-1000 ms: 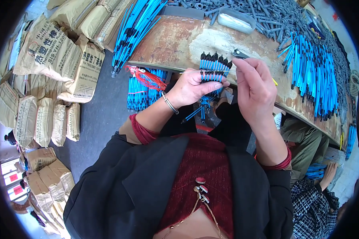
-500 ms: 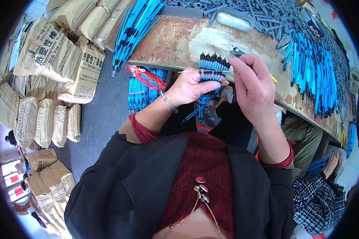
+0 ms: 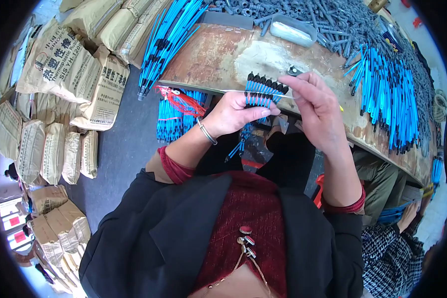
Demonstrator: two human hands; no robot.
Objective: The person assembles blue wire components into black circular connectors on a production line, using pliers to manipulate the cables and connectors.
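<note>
My left hand (image 3: pixel 236 114) grips a fanned row of several blue sticks with black tips (image 3: pixel 264 91), held upright over the near edge of the worn wooden table (image 3: pixel 218 54). My right hand (image 3: pixel 319 107) is raised beside the row. Its fingertips pinch a thin pale rod (image 3: pixel 256 91) that lies across the sticks just below their black tips. A small dark metal piece (image 3: pixel 294 71) shows just above my right fingers. A silver bangle (image 3: pixel 206 132) sits on my left wrist.
Large heaps of blue sticks (image 3: pixel 382 94) and grey parts (image 3: pixel 333 20) cover the far and right of the table, with a clear plastic box (image 3: pixel 293 30). More blue sticks (image 3: pixel 166 39) overhang the left edge. Red strings (image 3: pixel 181 102) hang there. Stacked paper sacks (image 3: pixel 59 74) fill the floor left. Another person (image 3: pixel 392 248) sits at right.
My right hand has come down and to the left, bringing the thin rod across the row of sticks. My left hand has kept its hold, shifting slightly.
</note>
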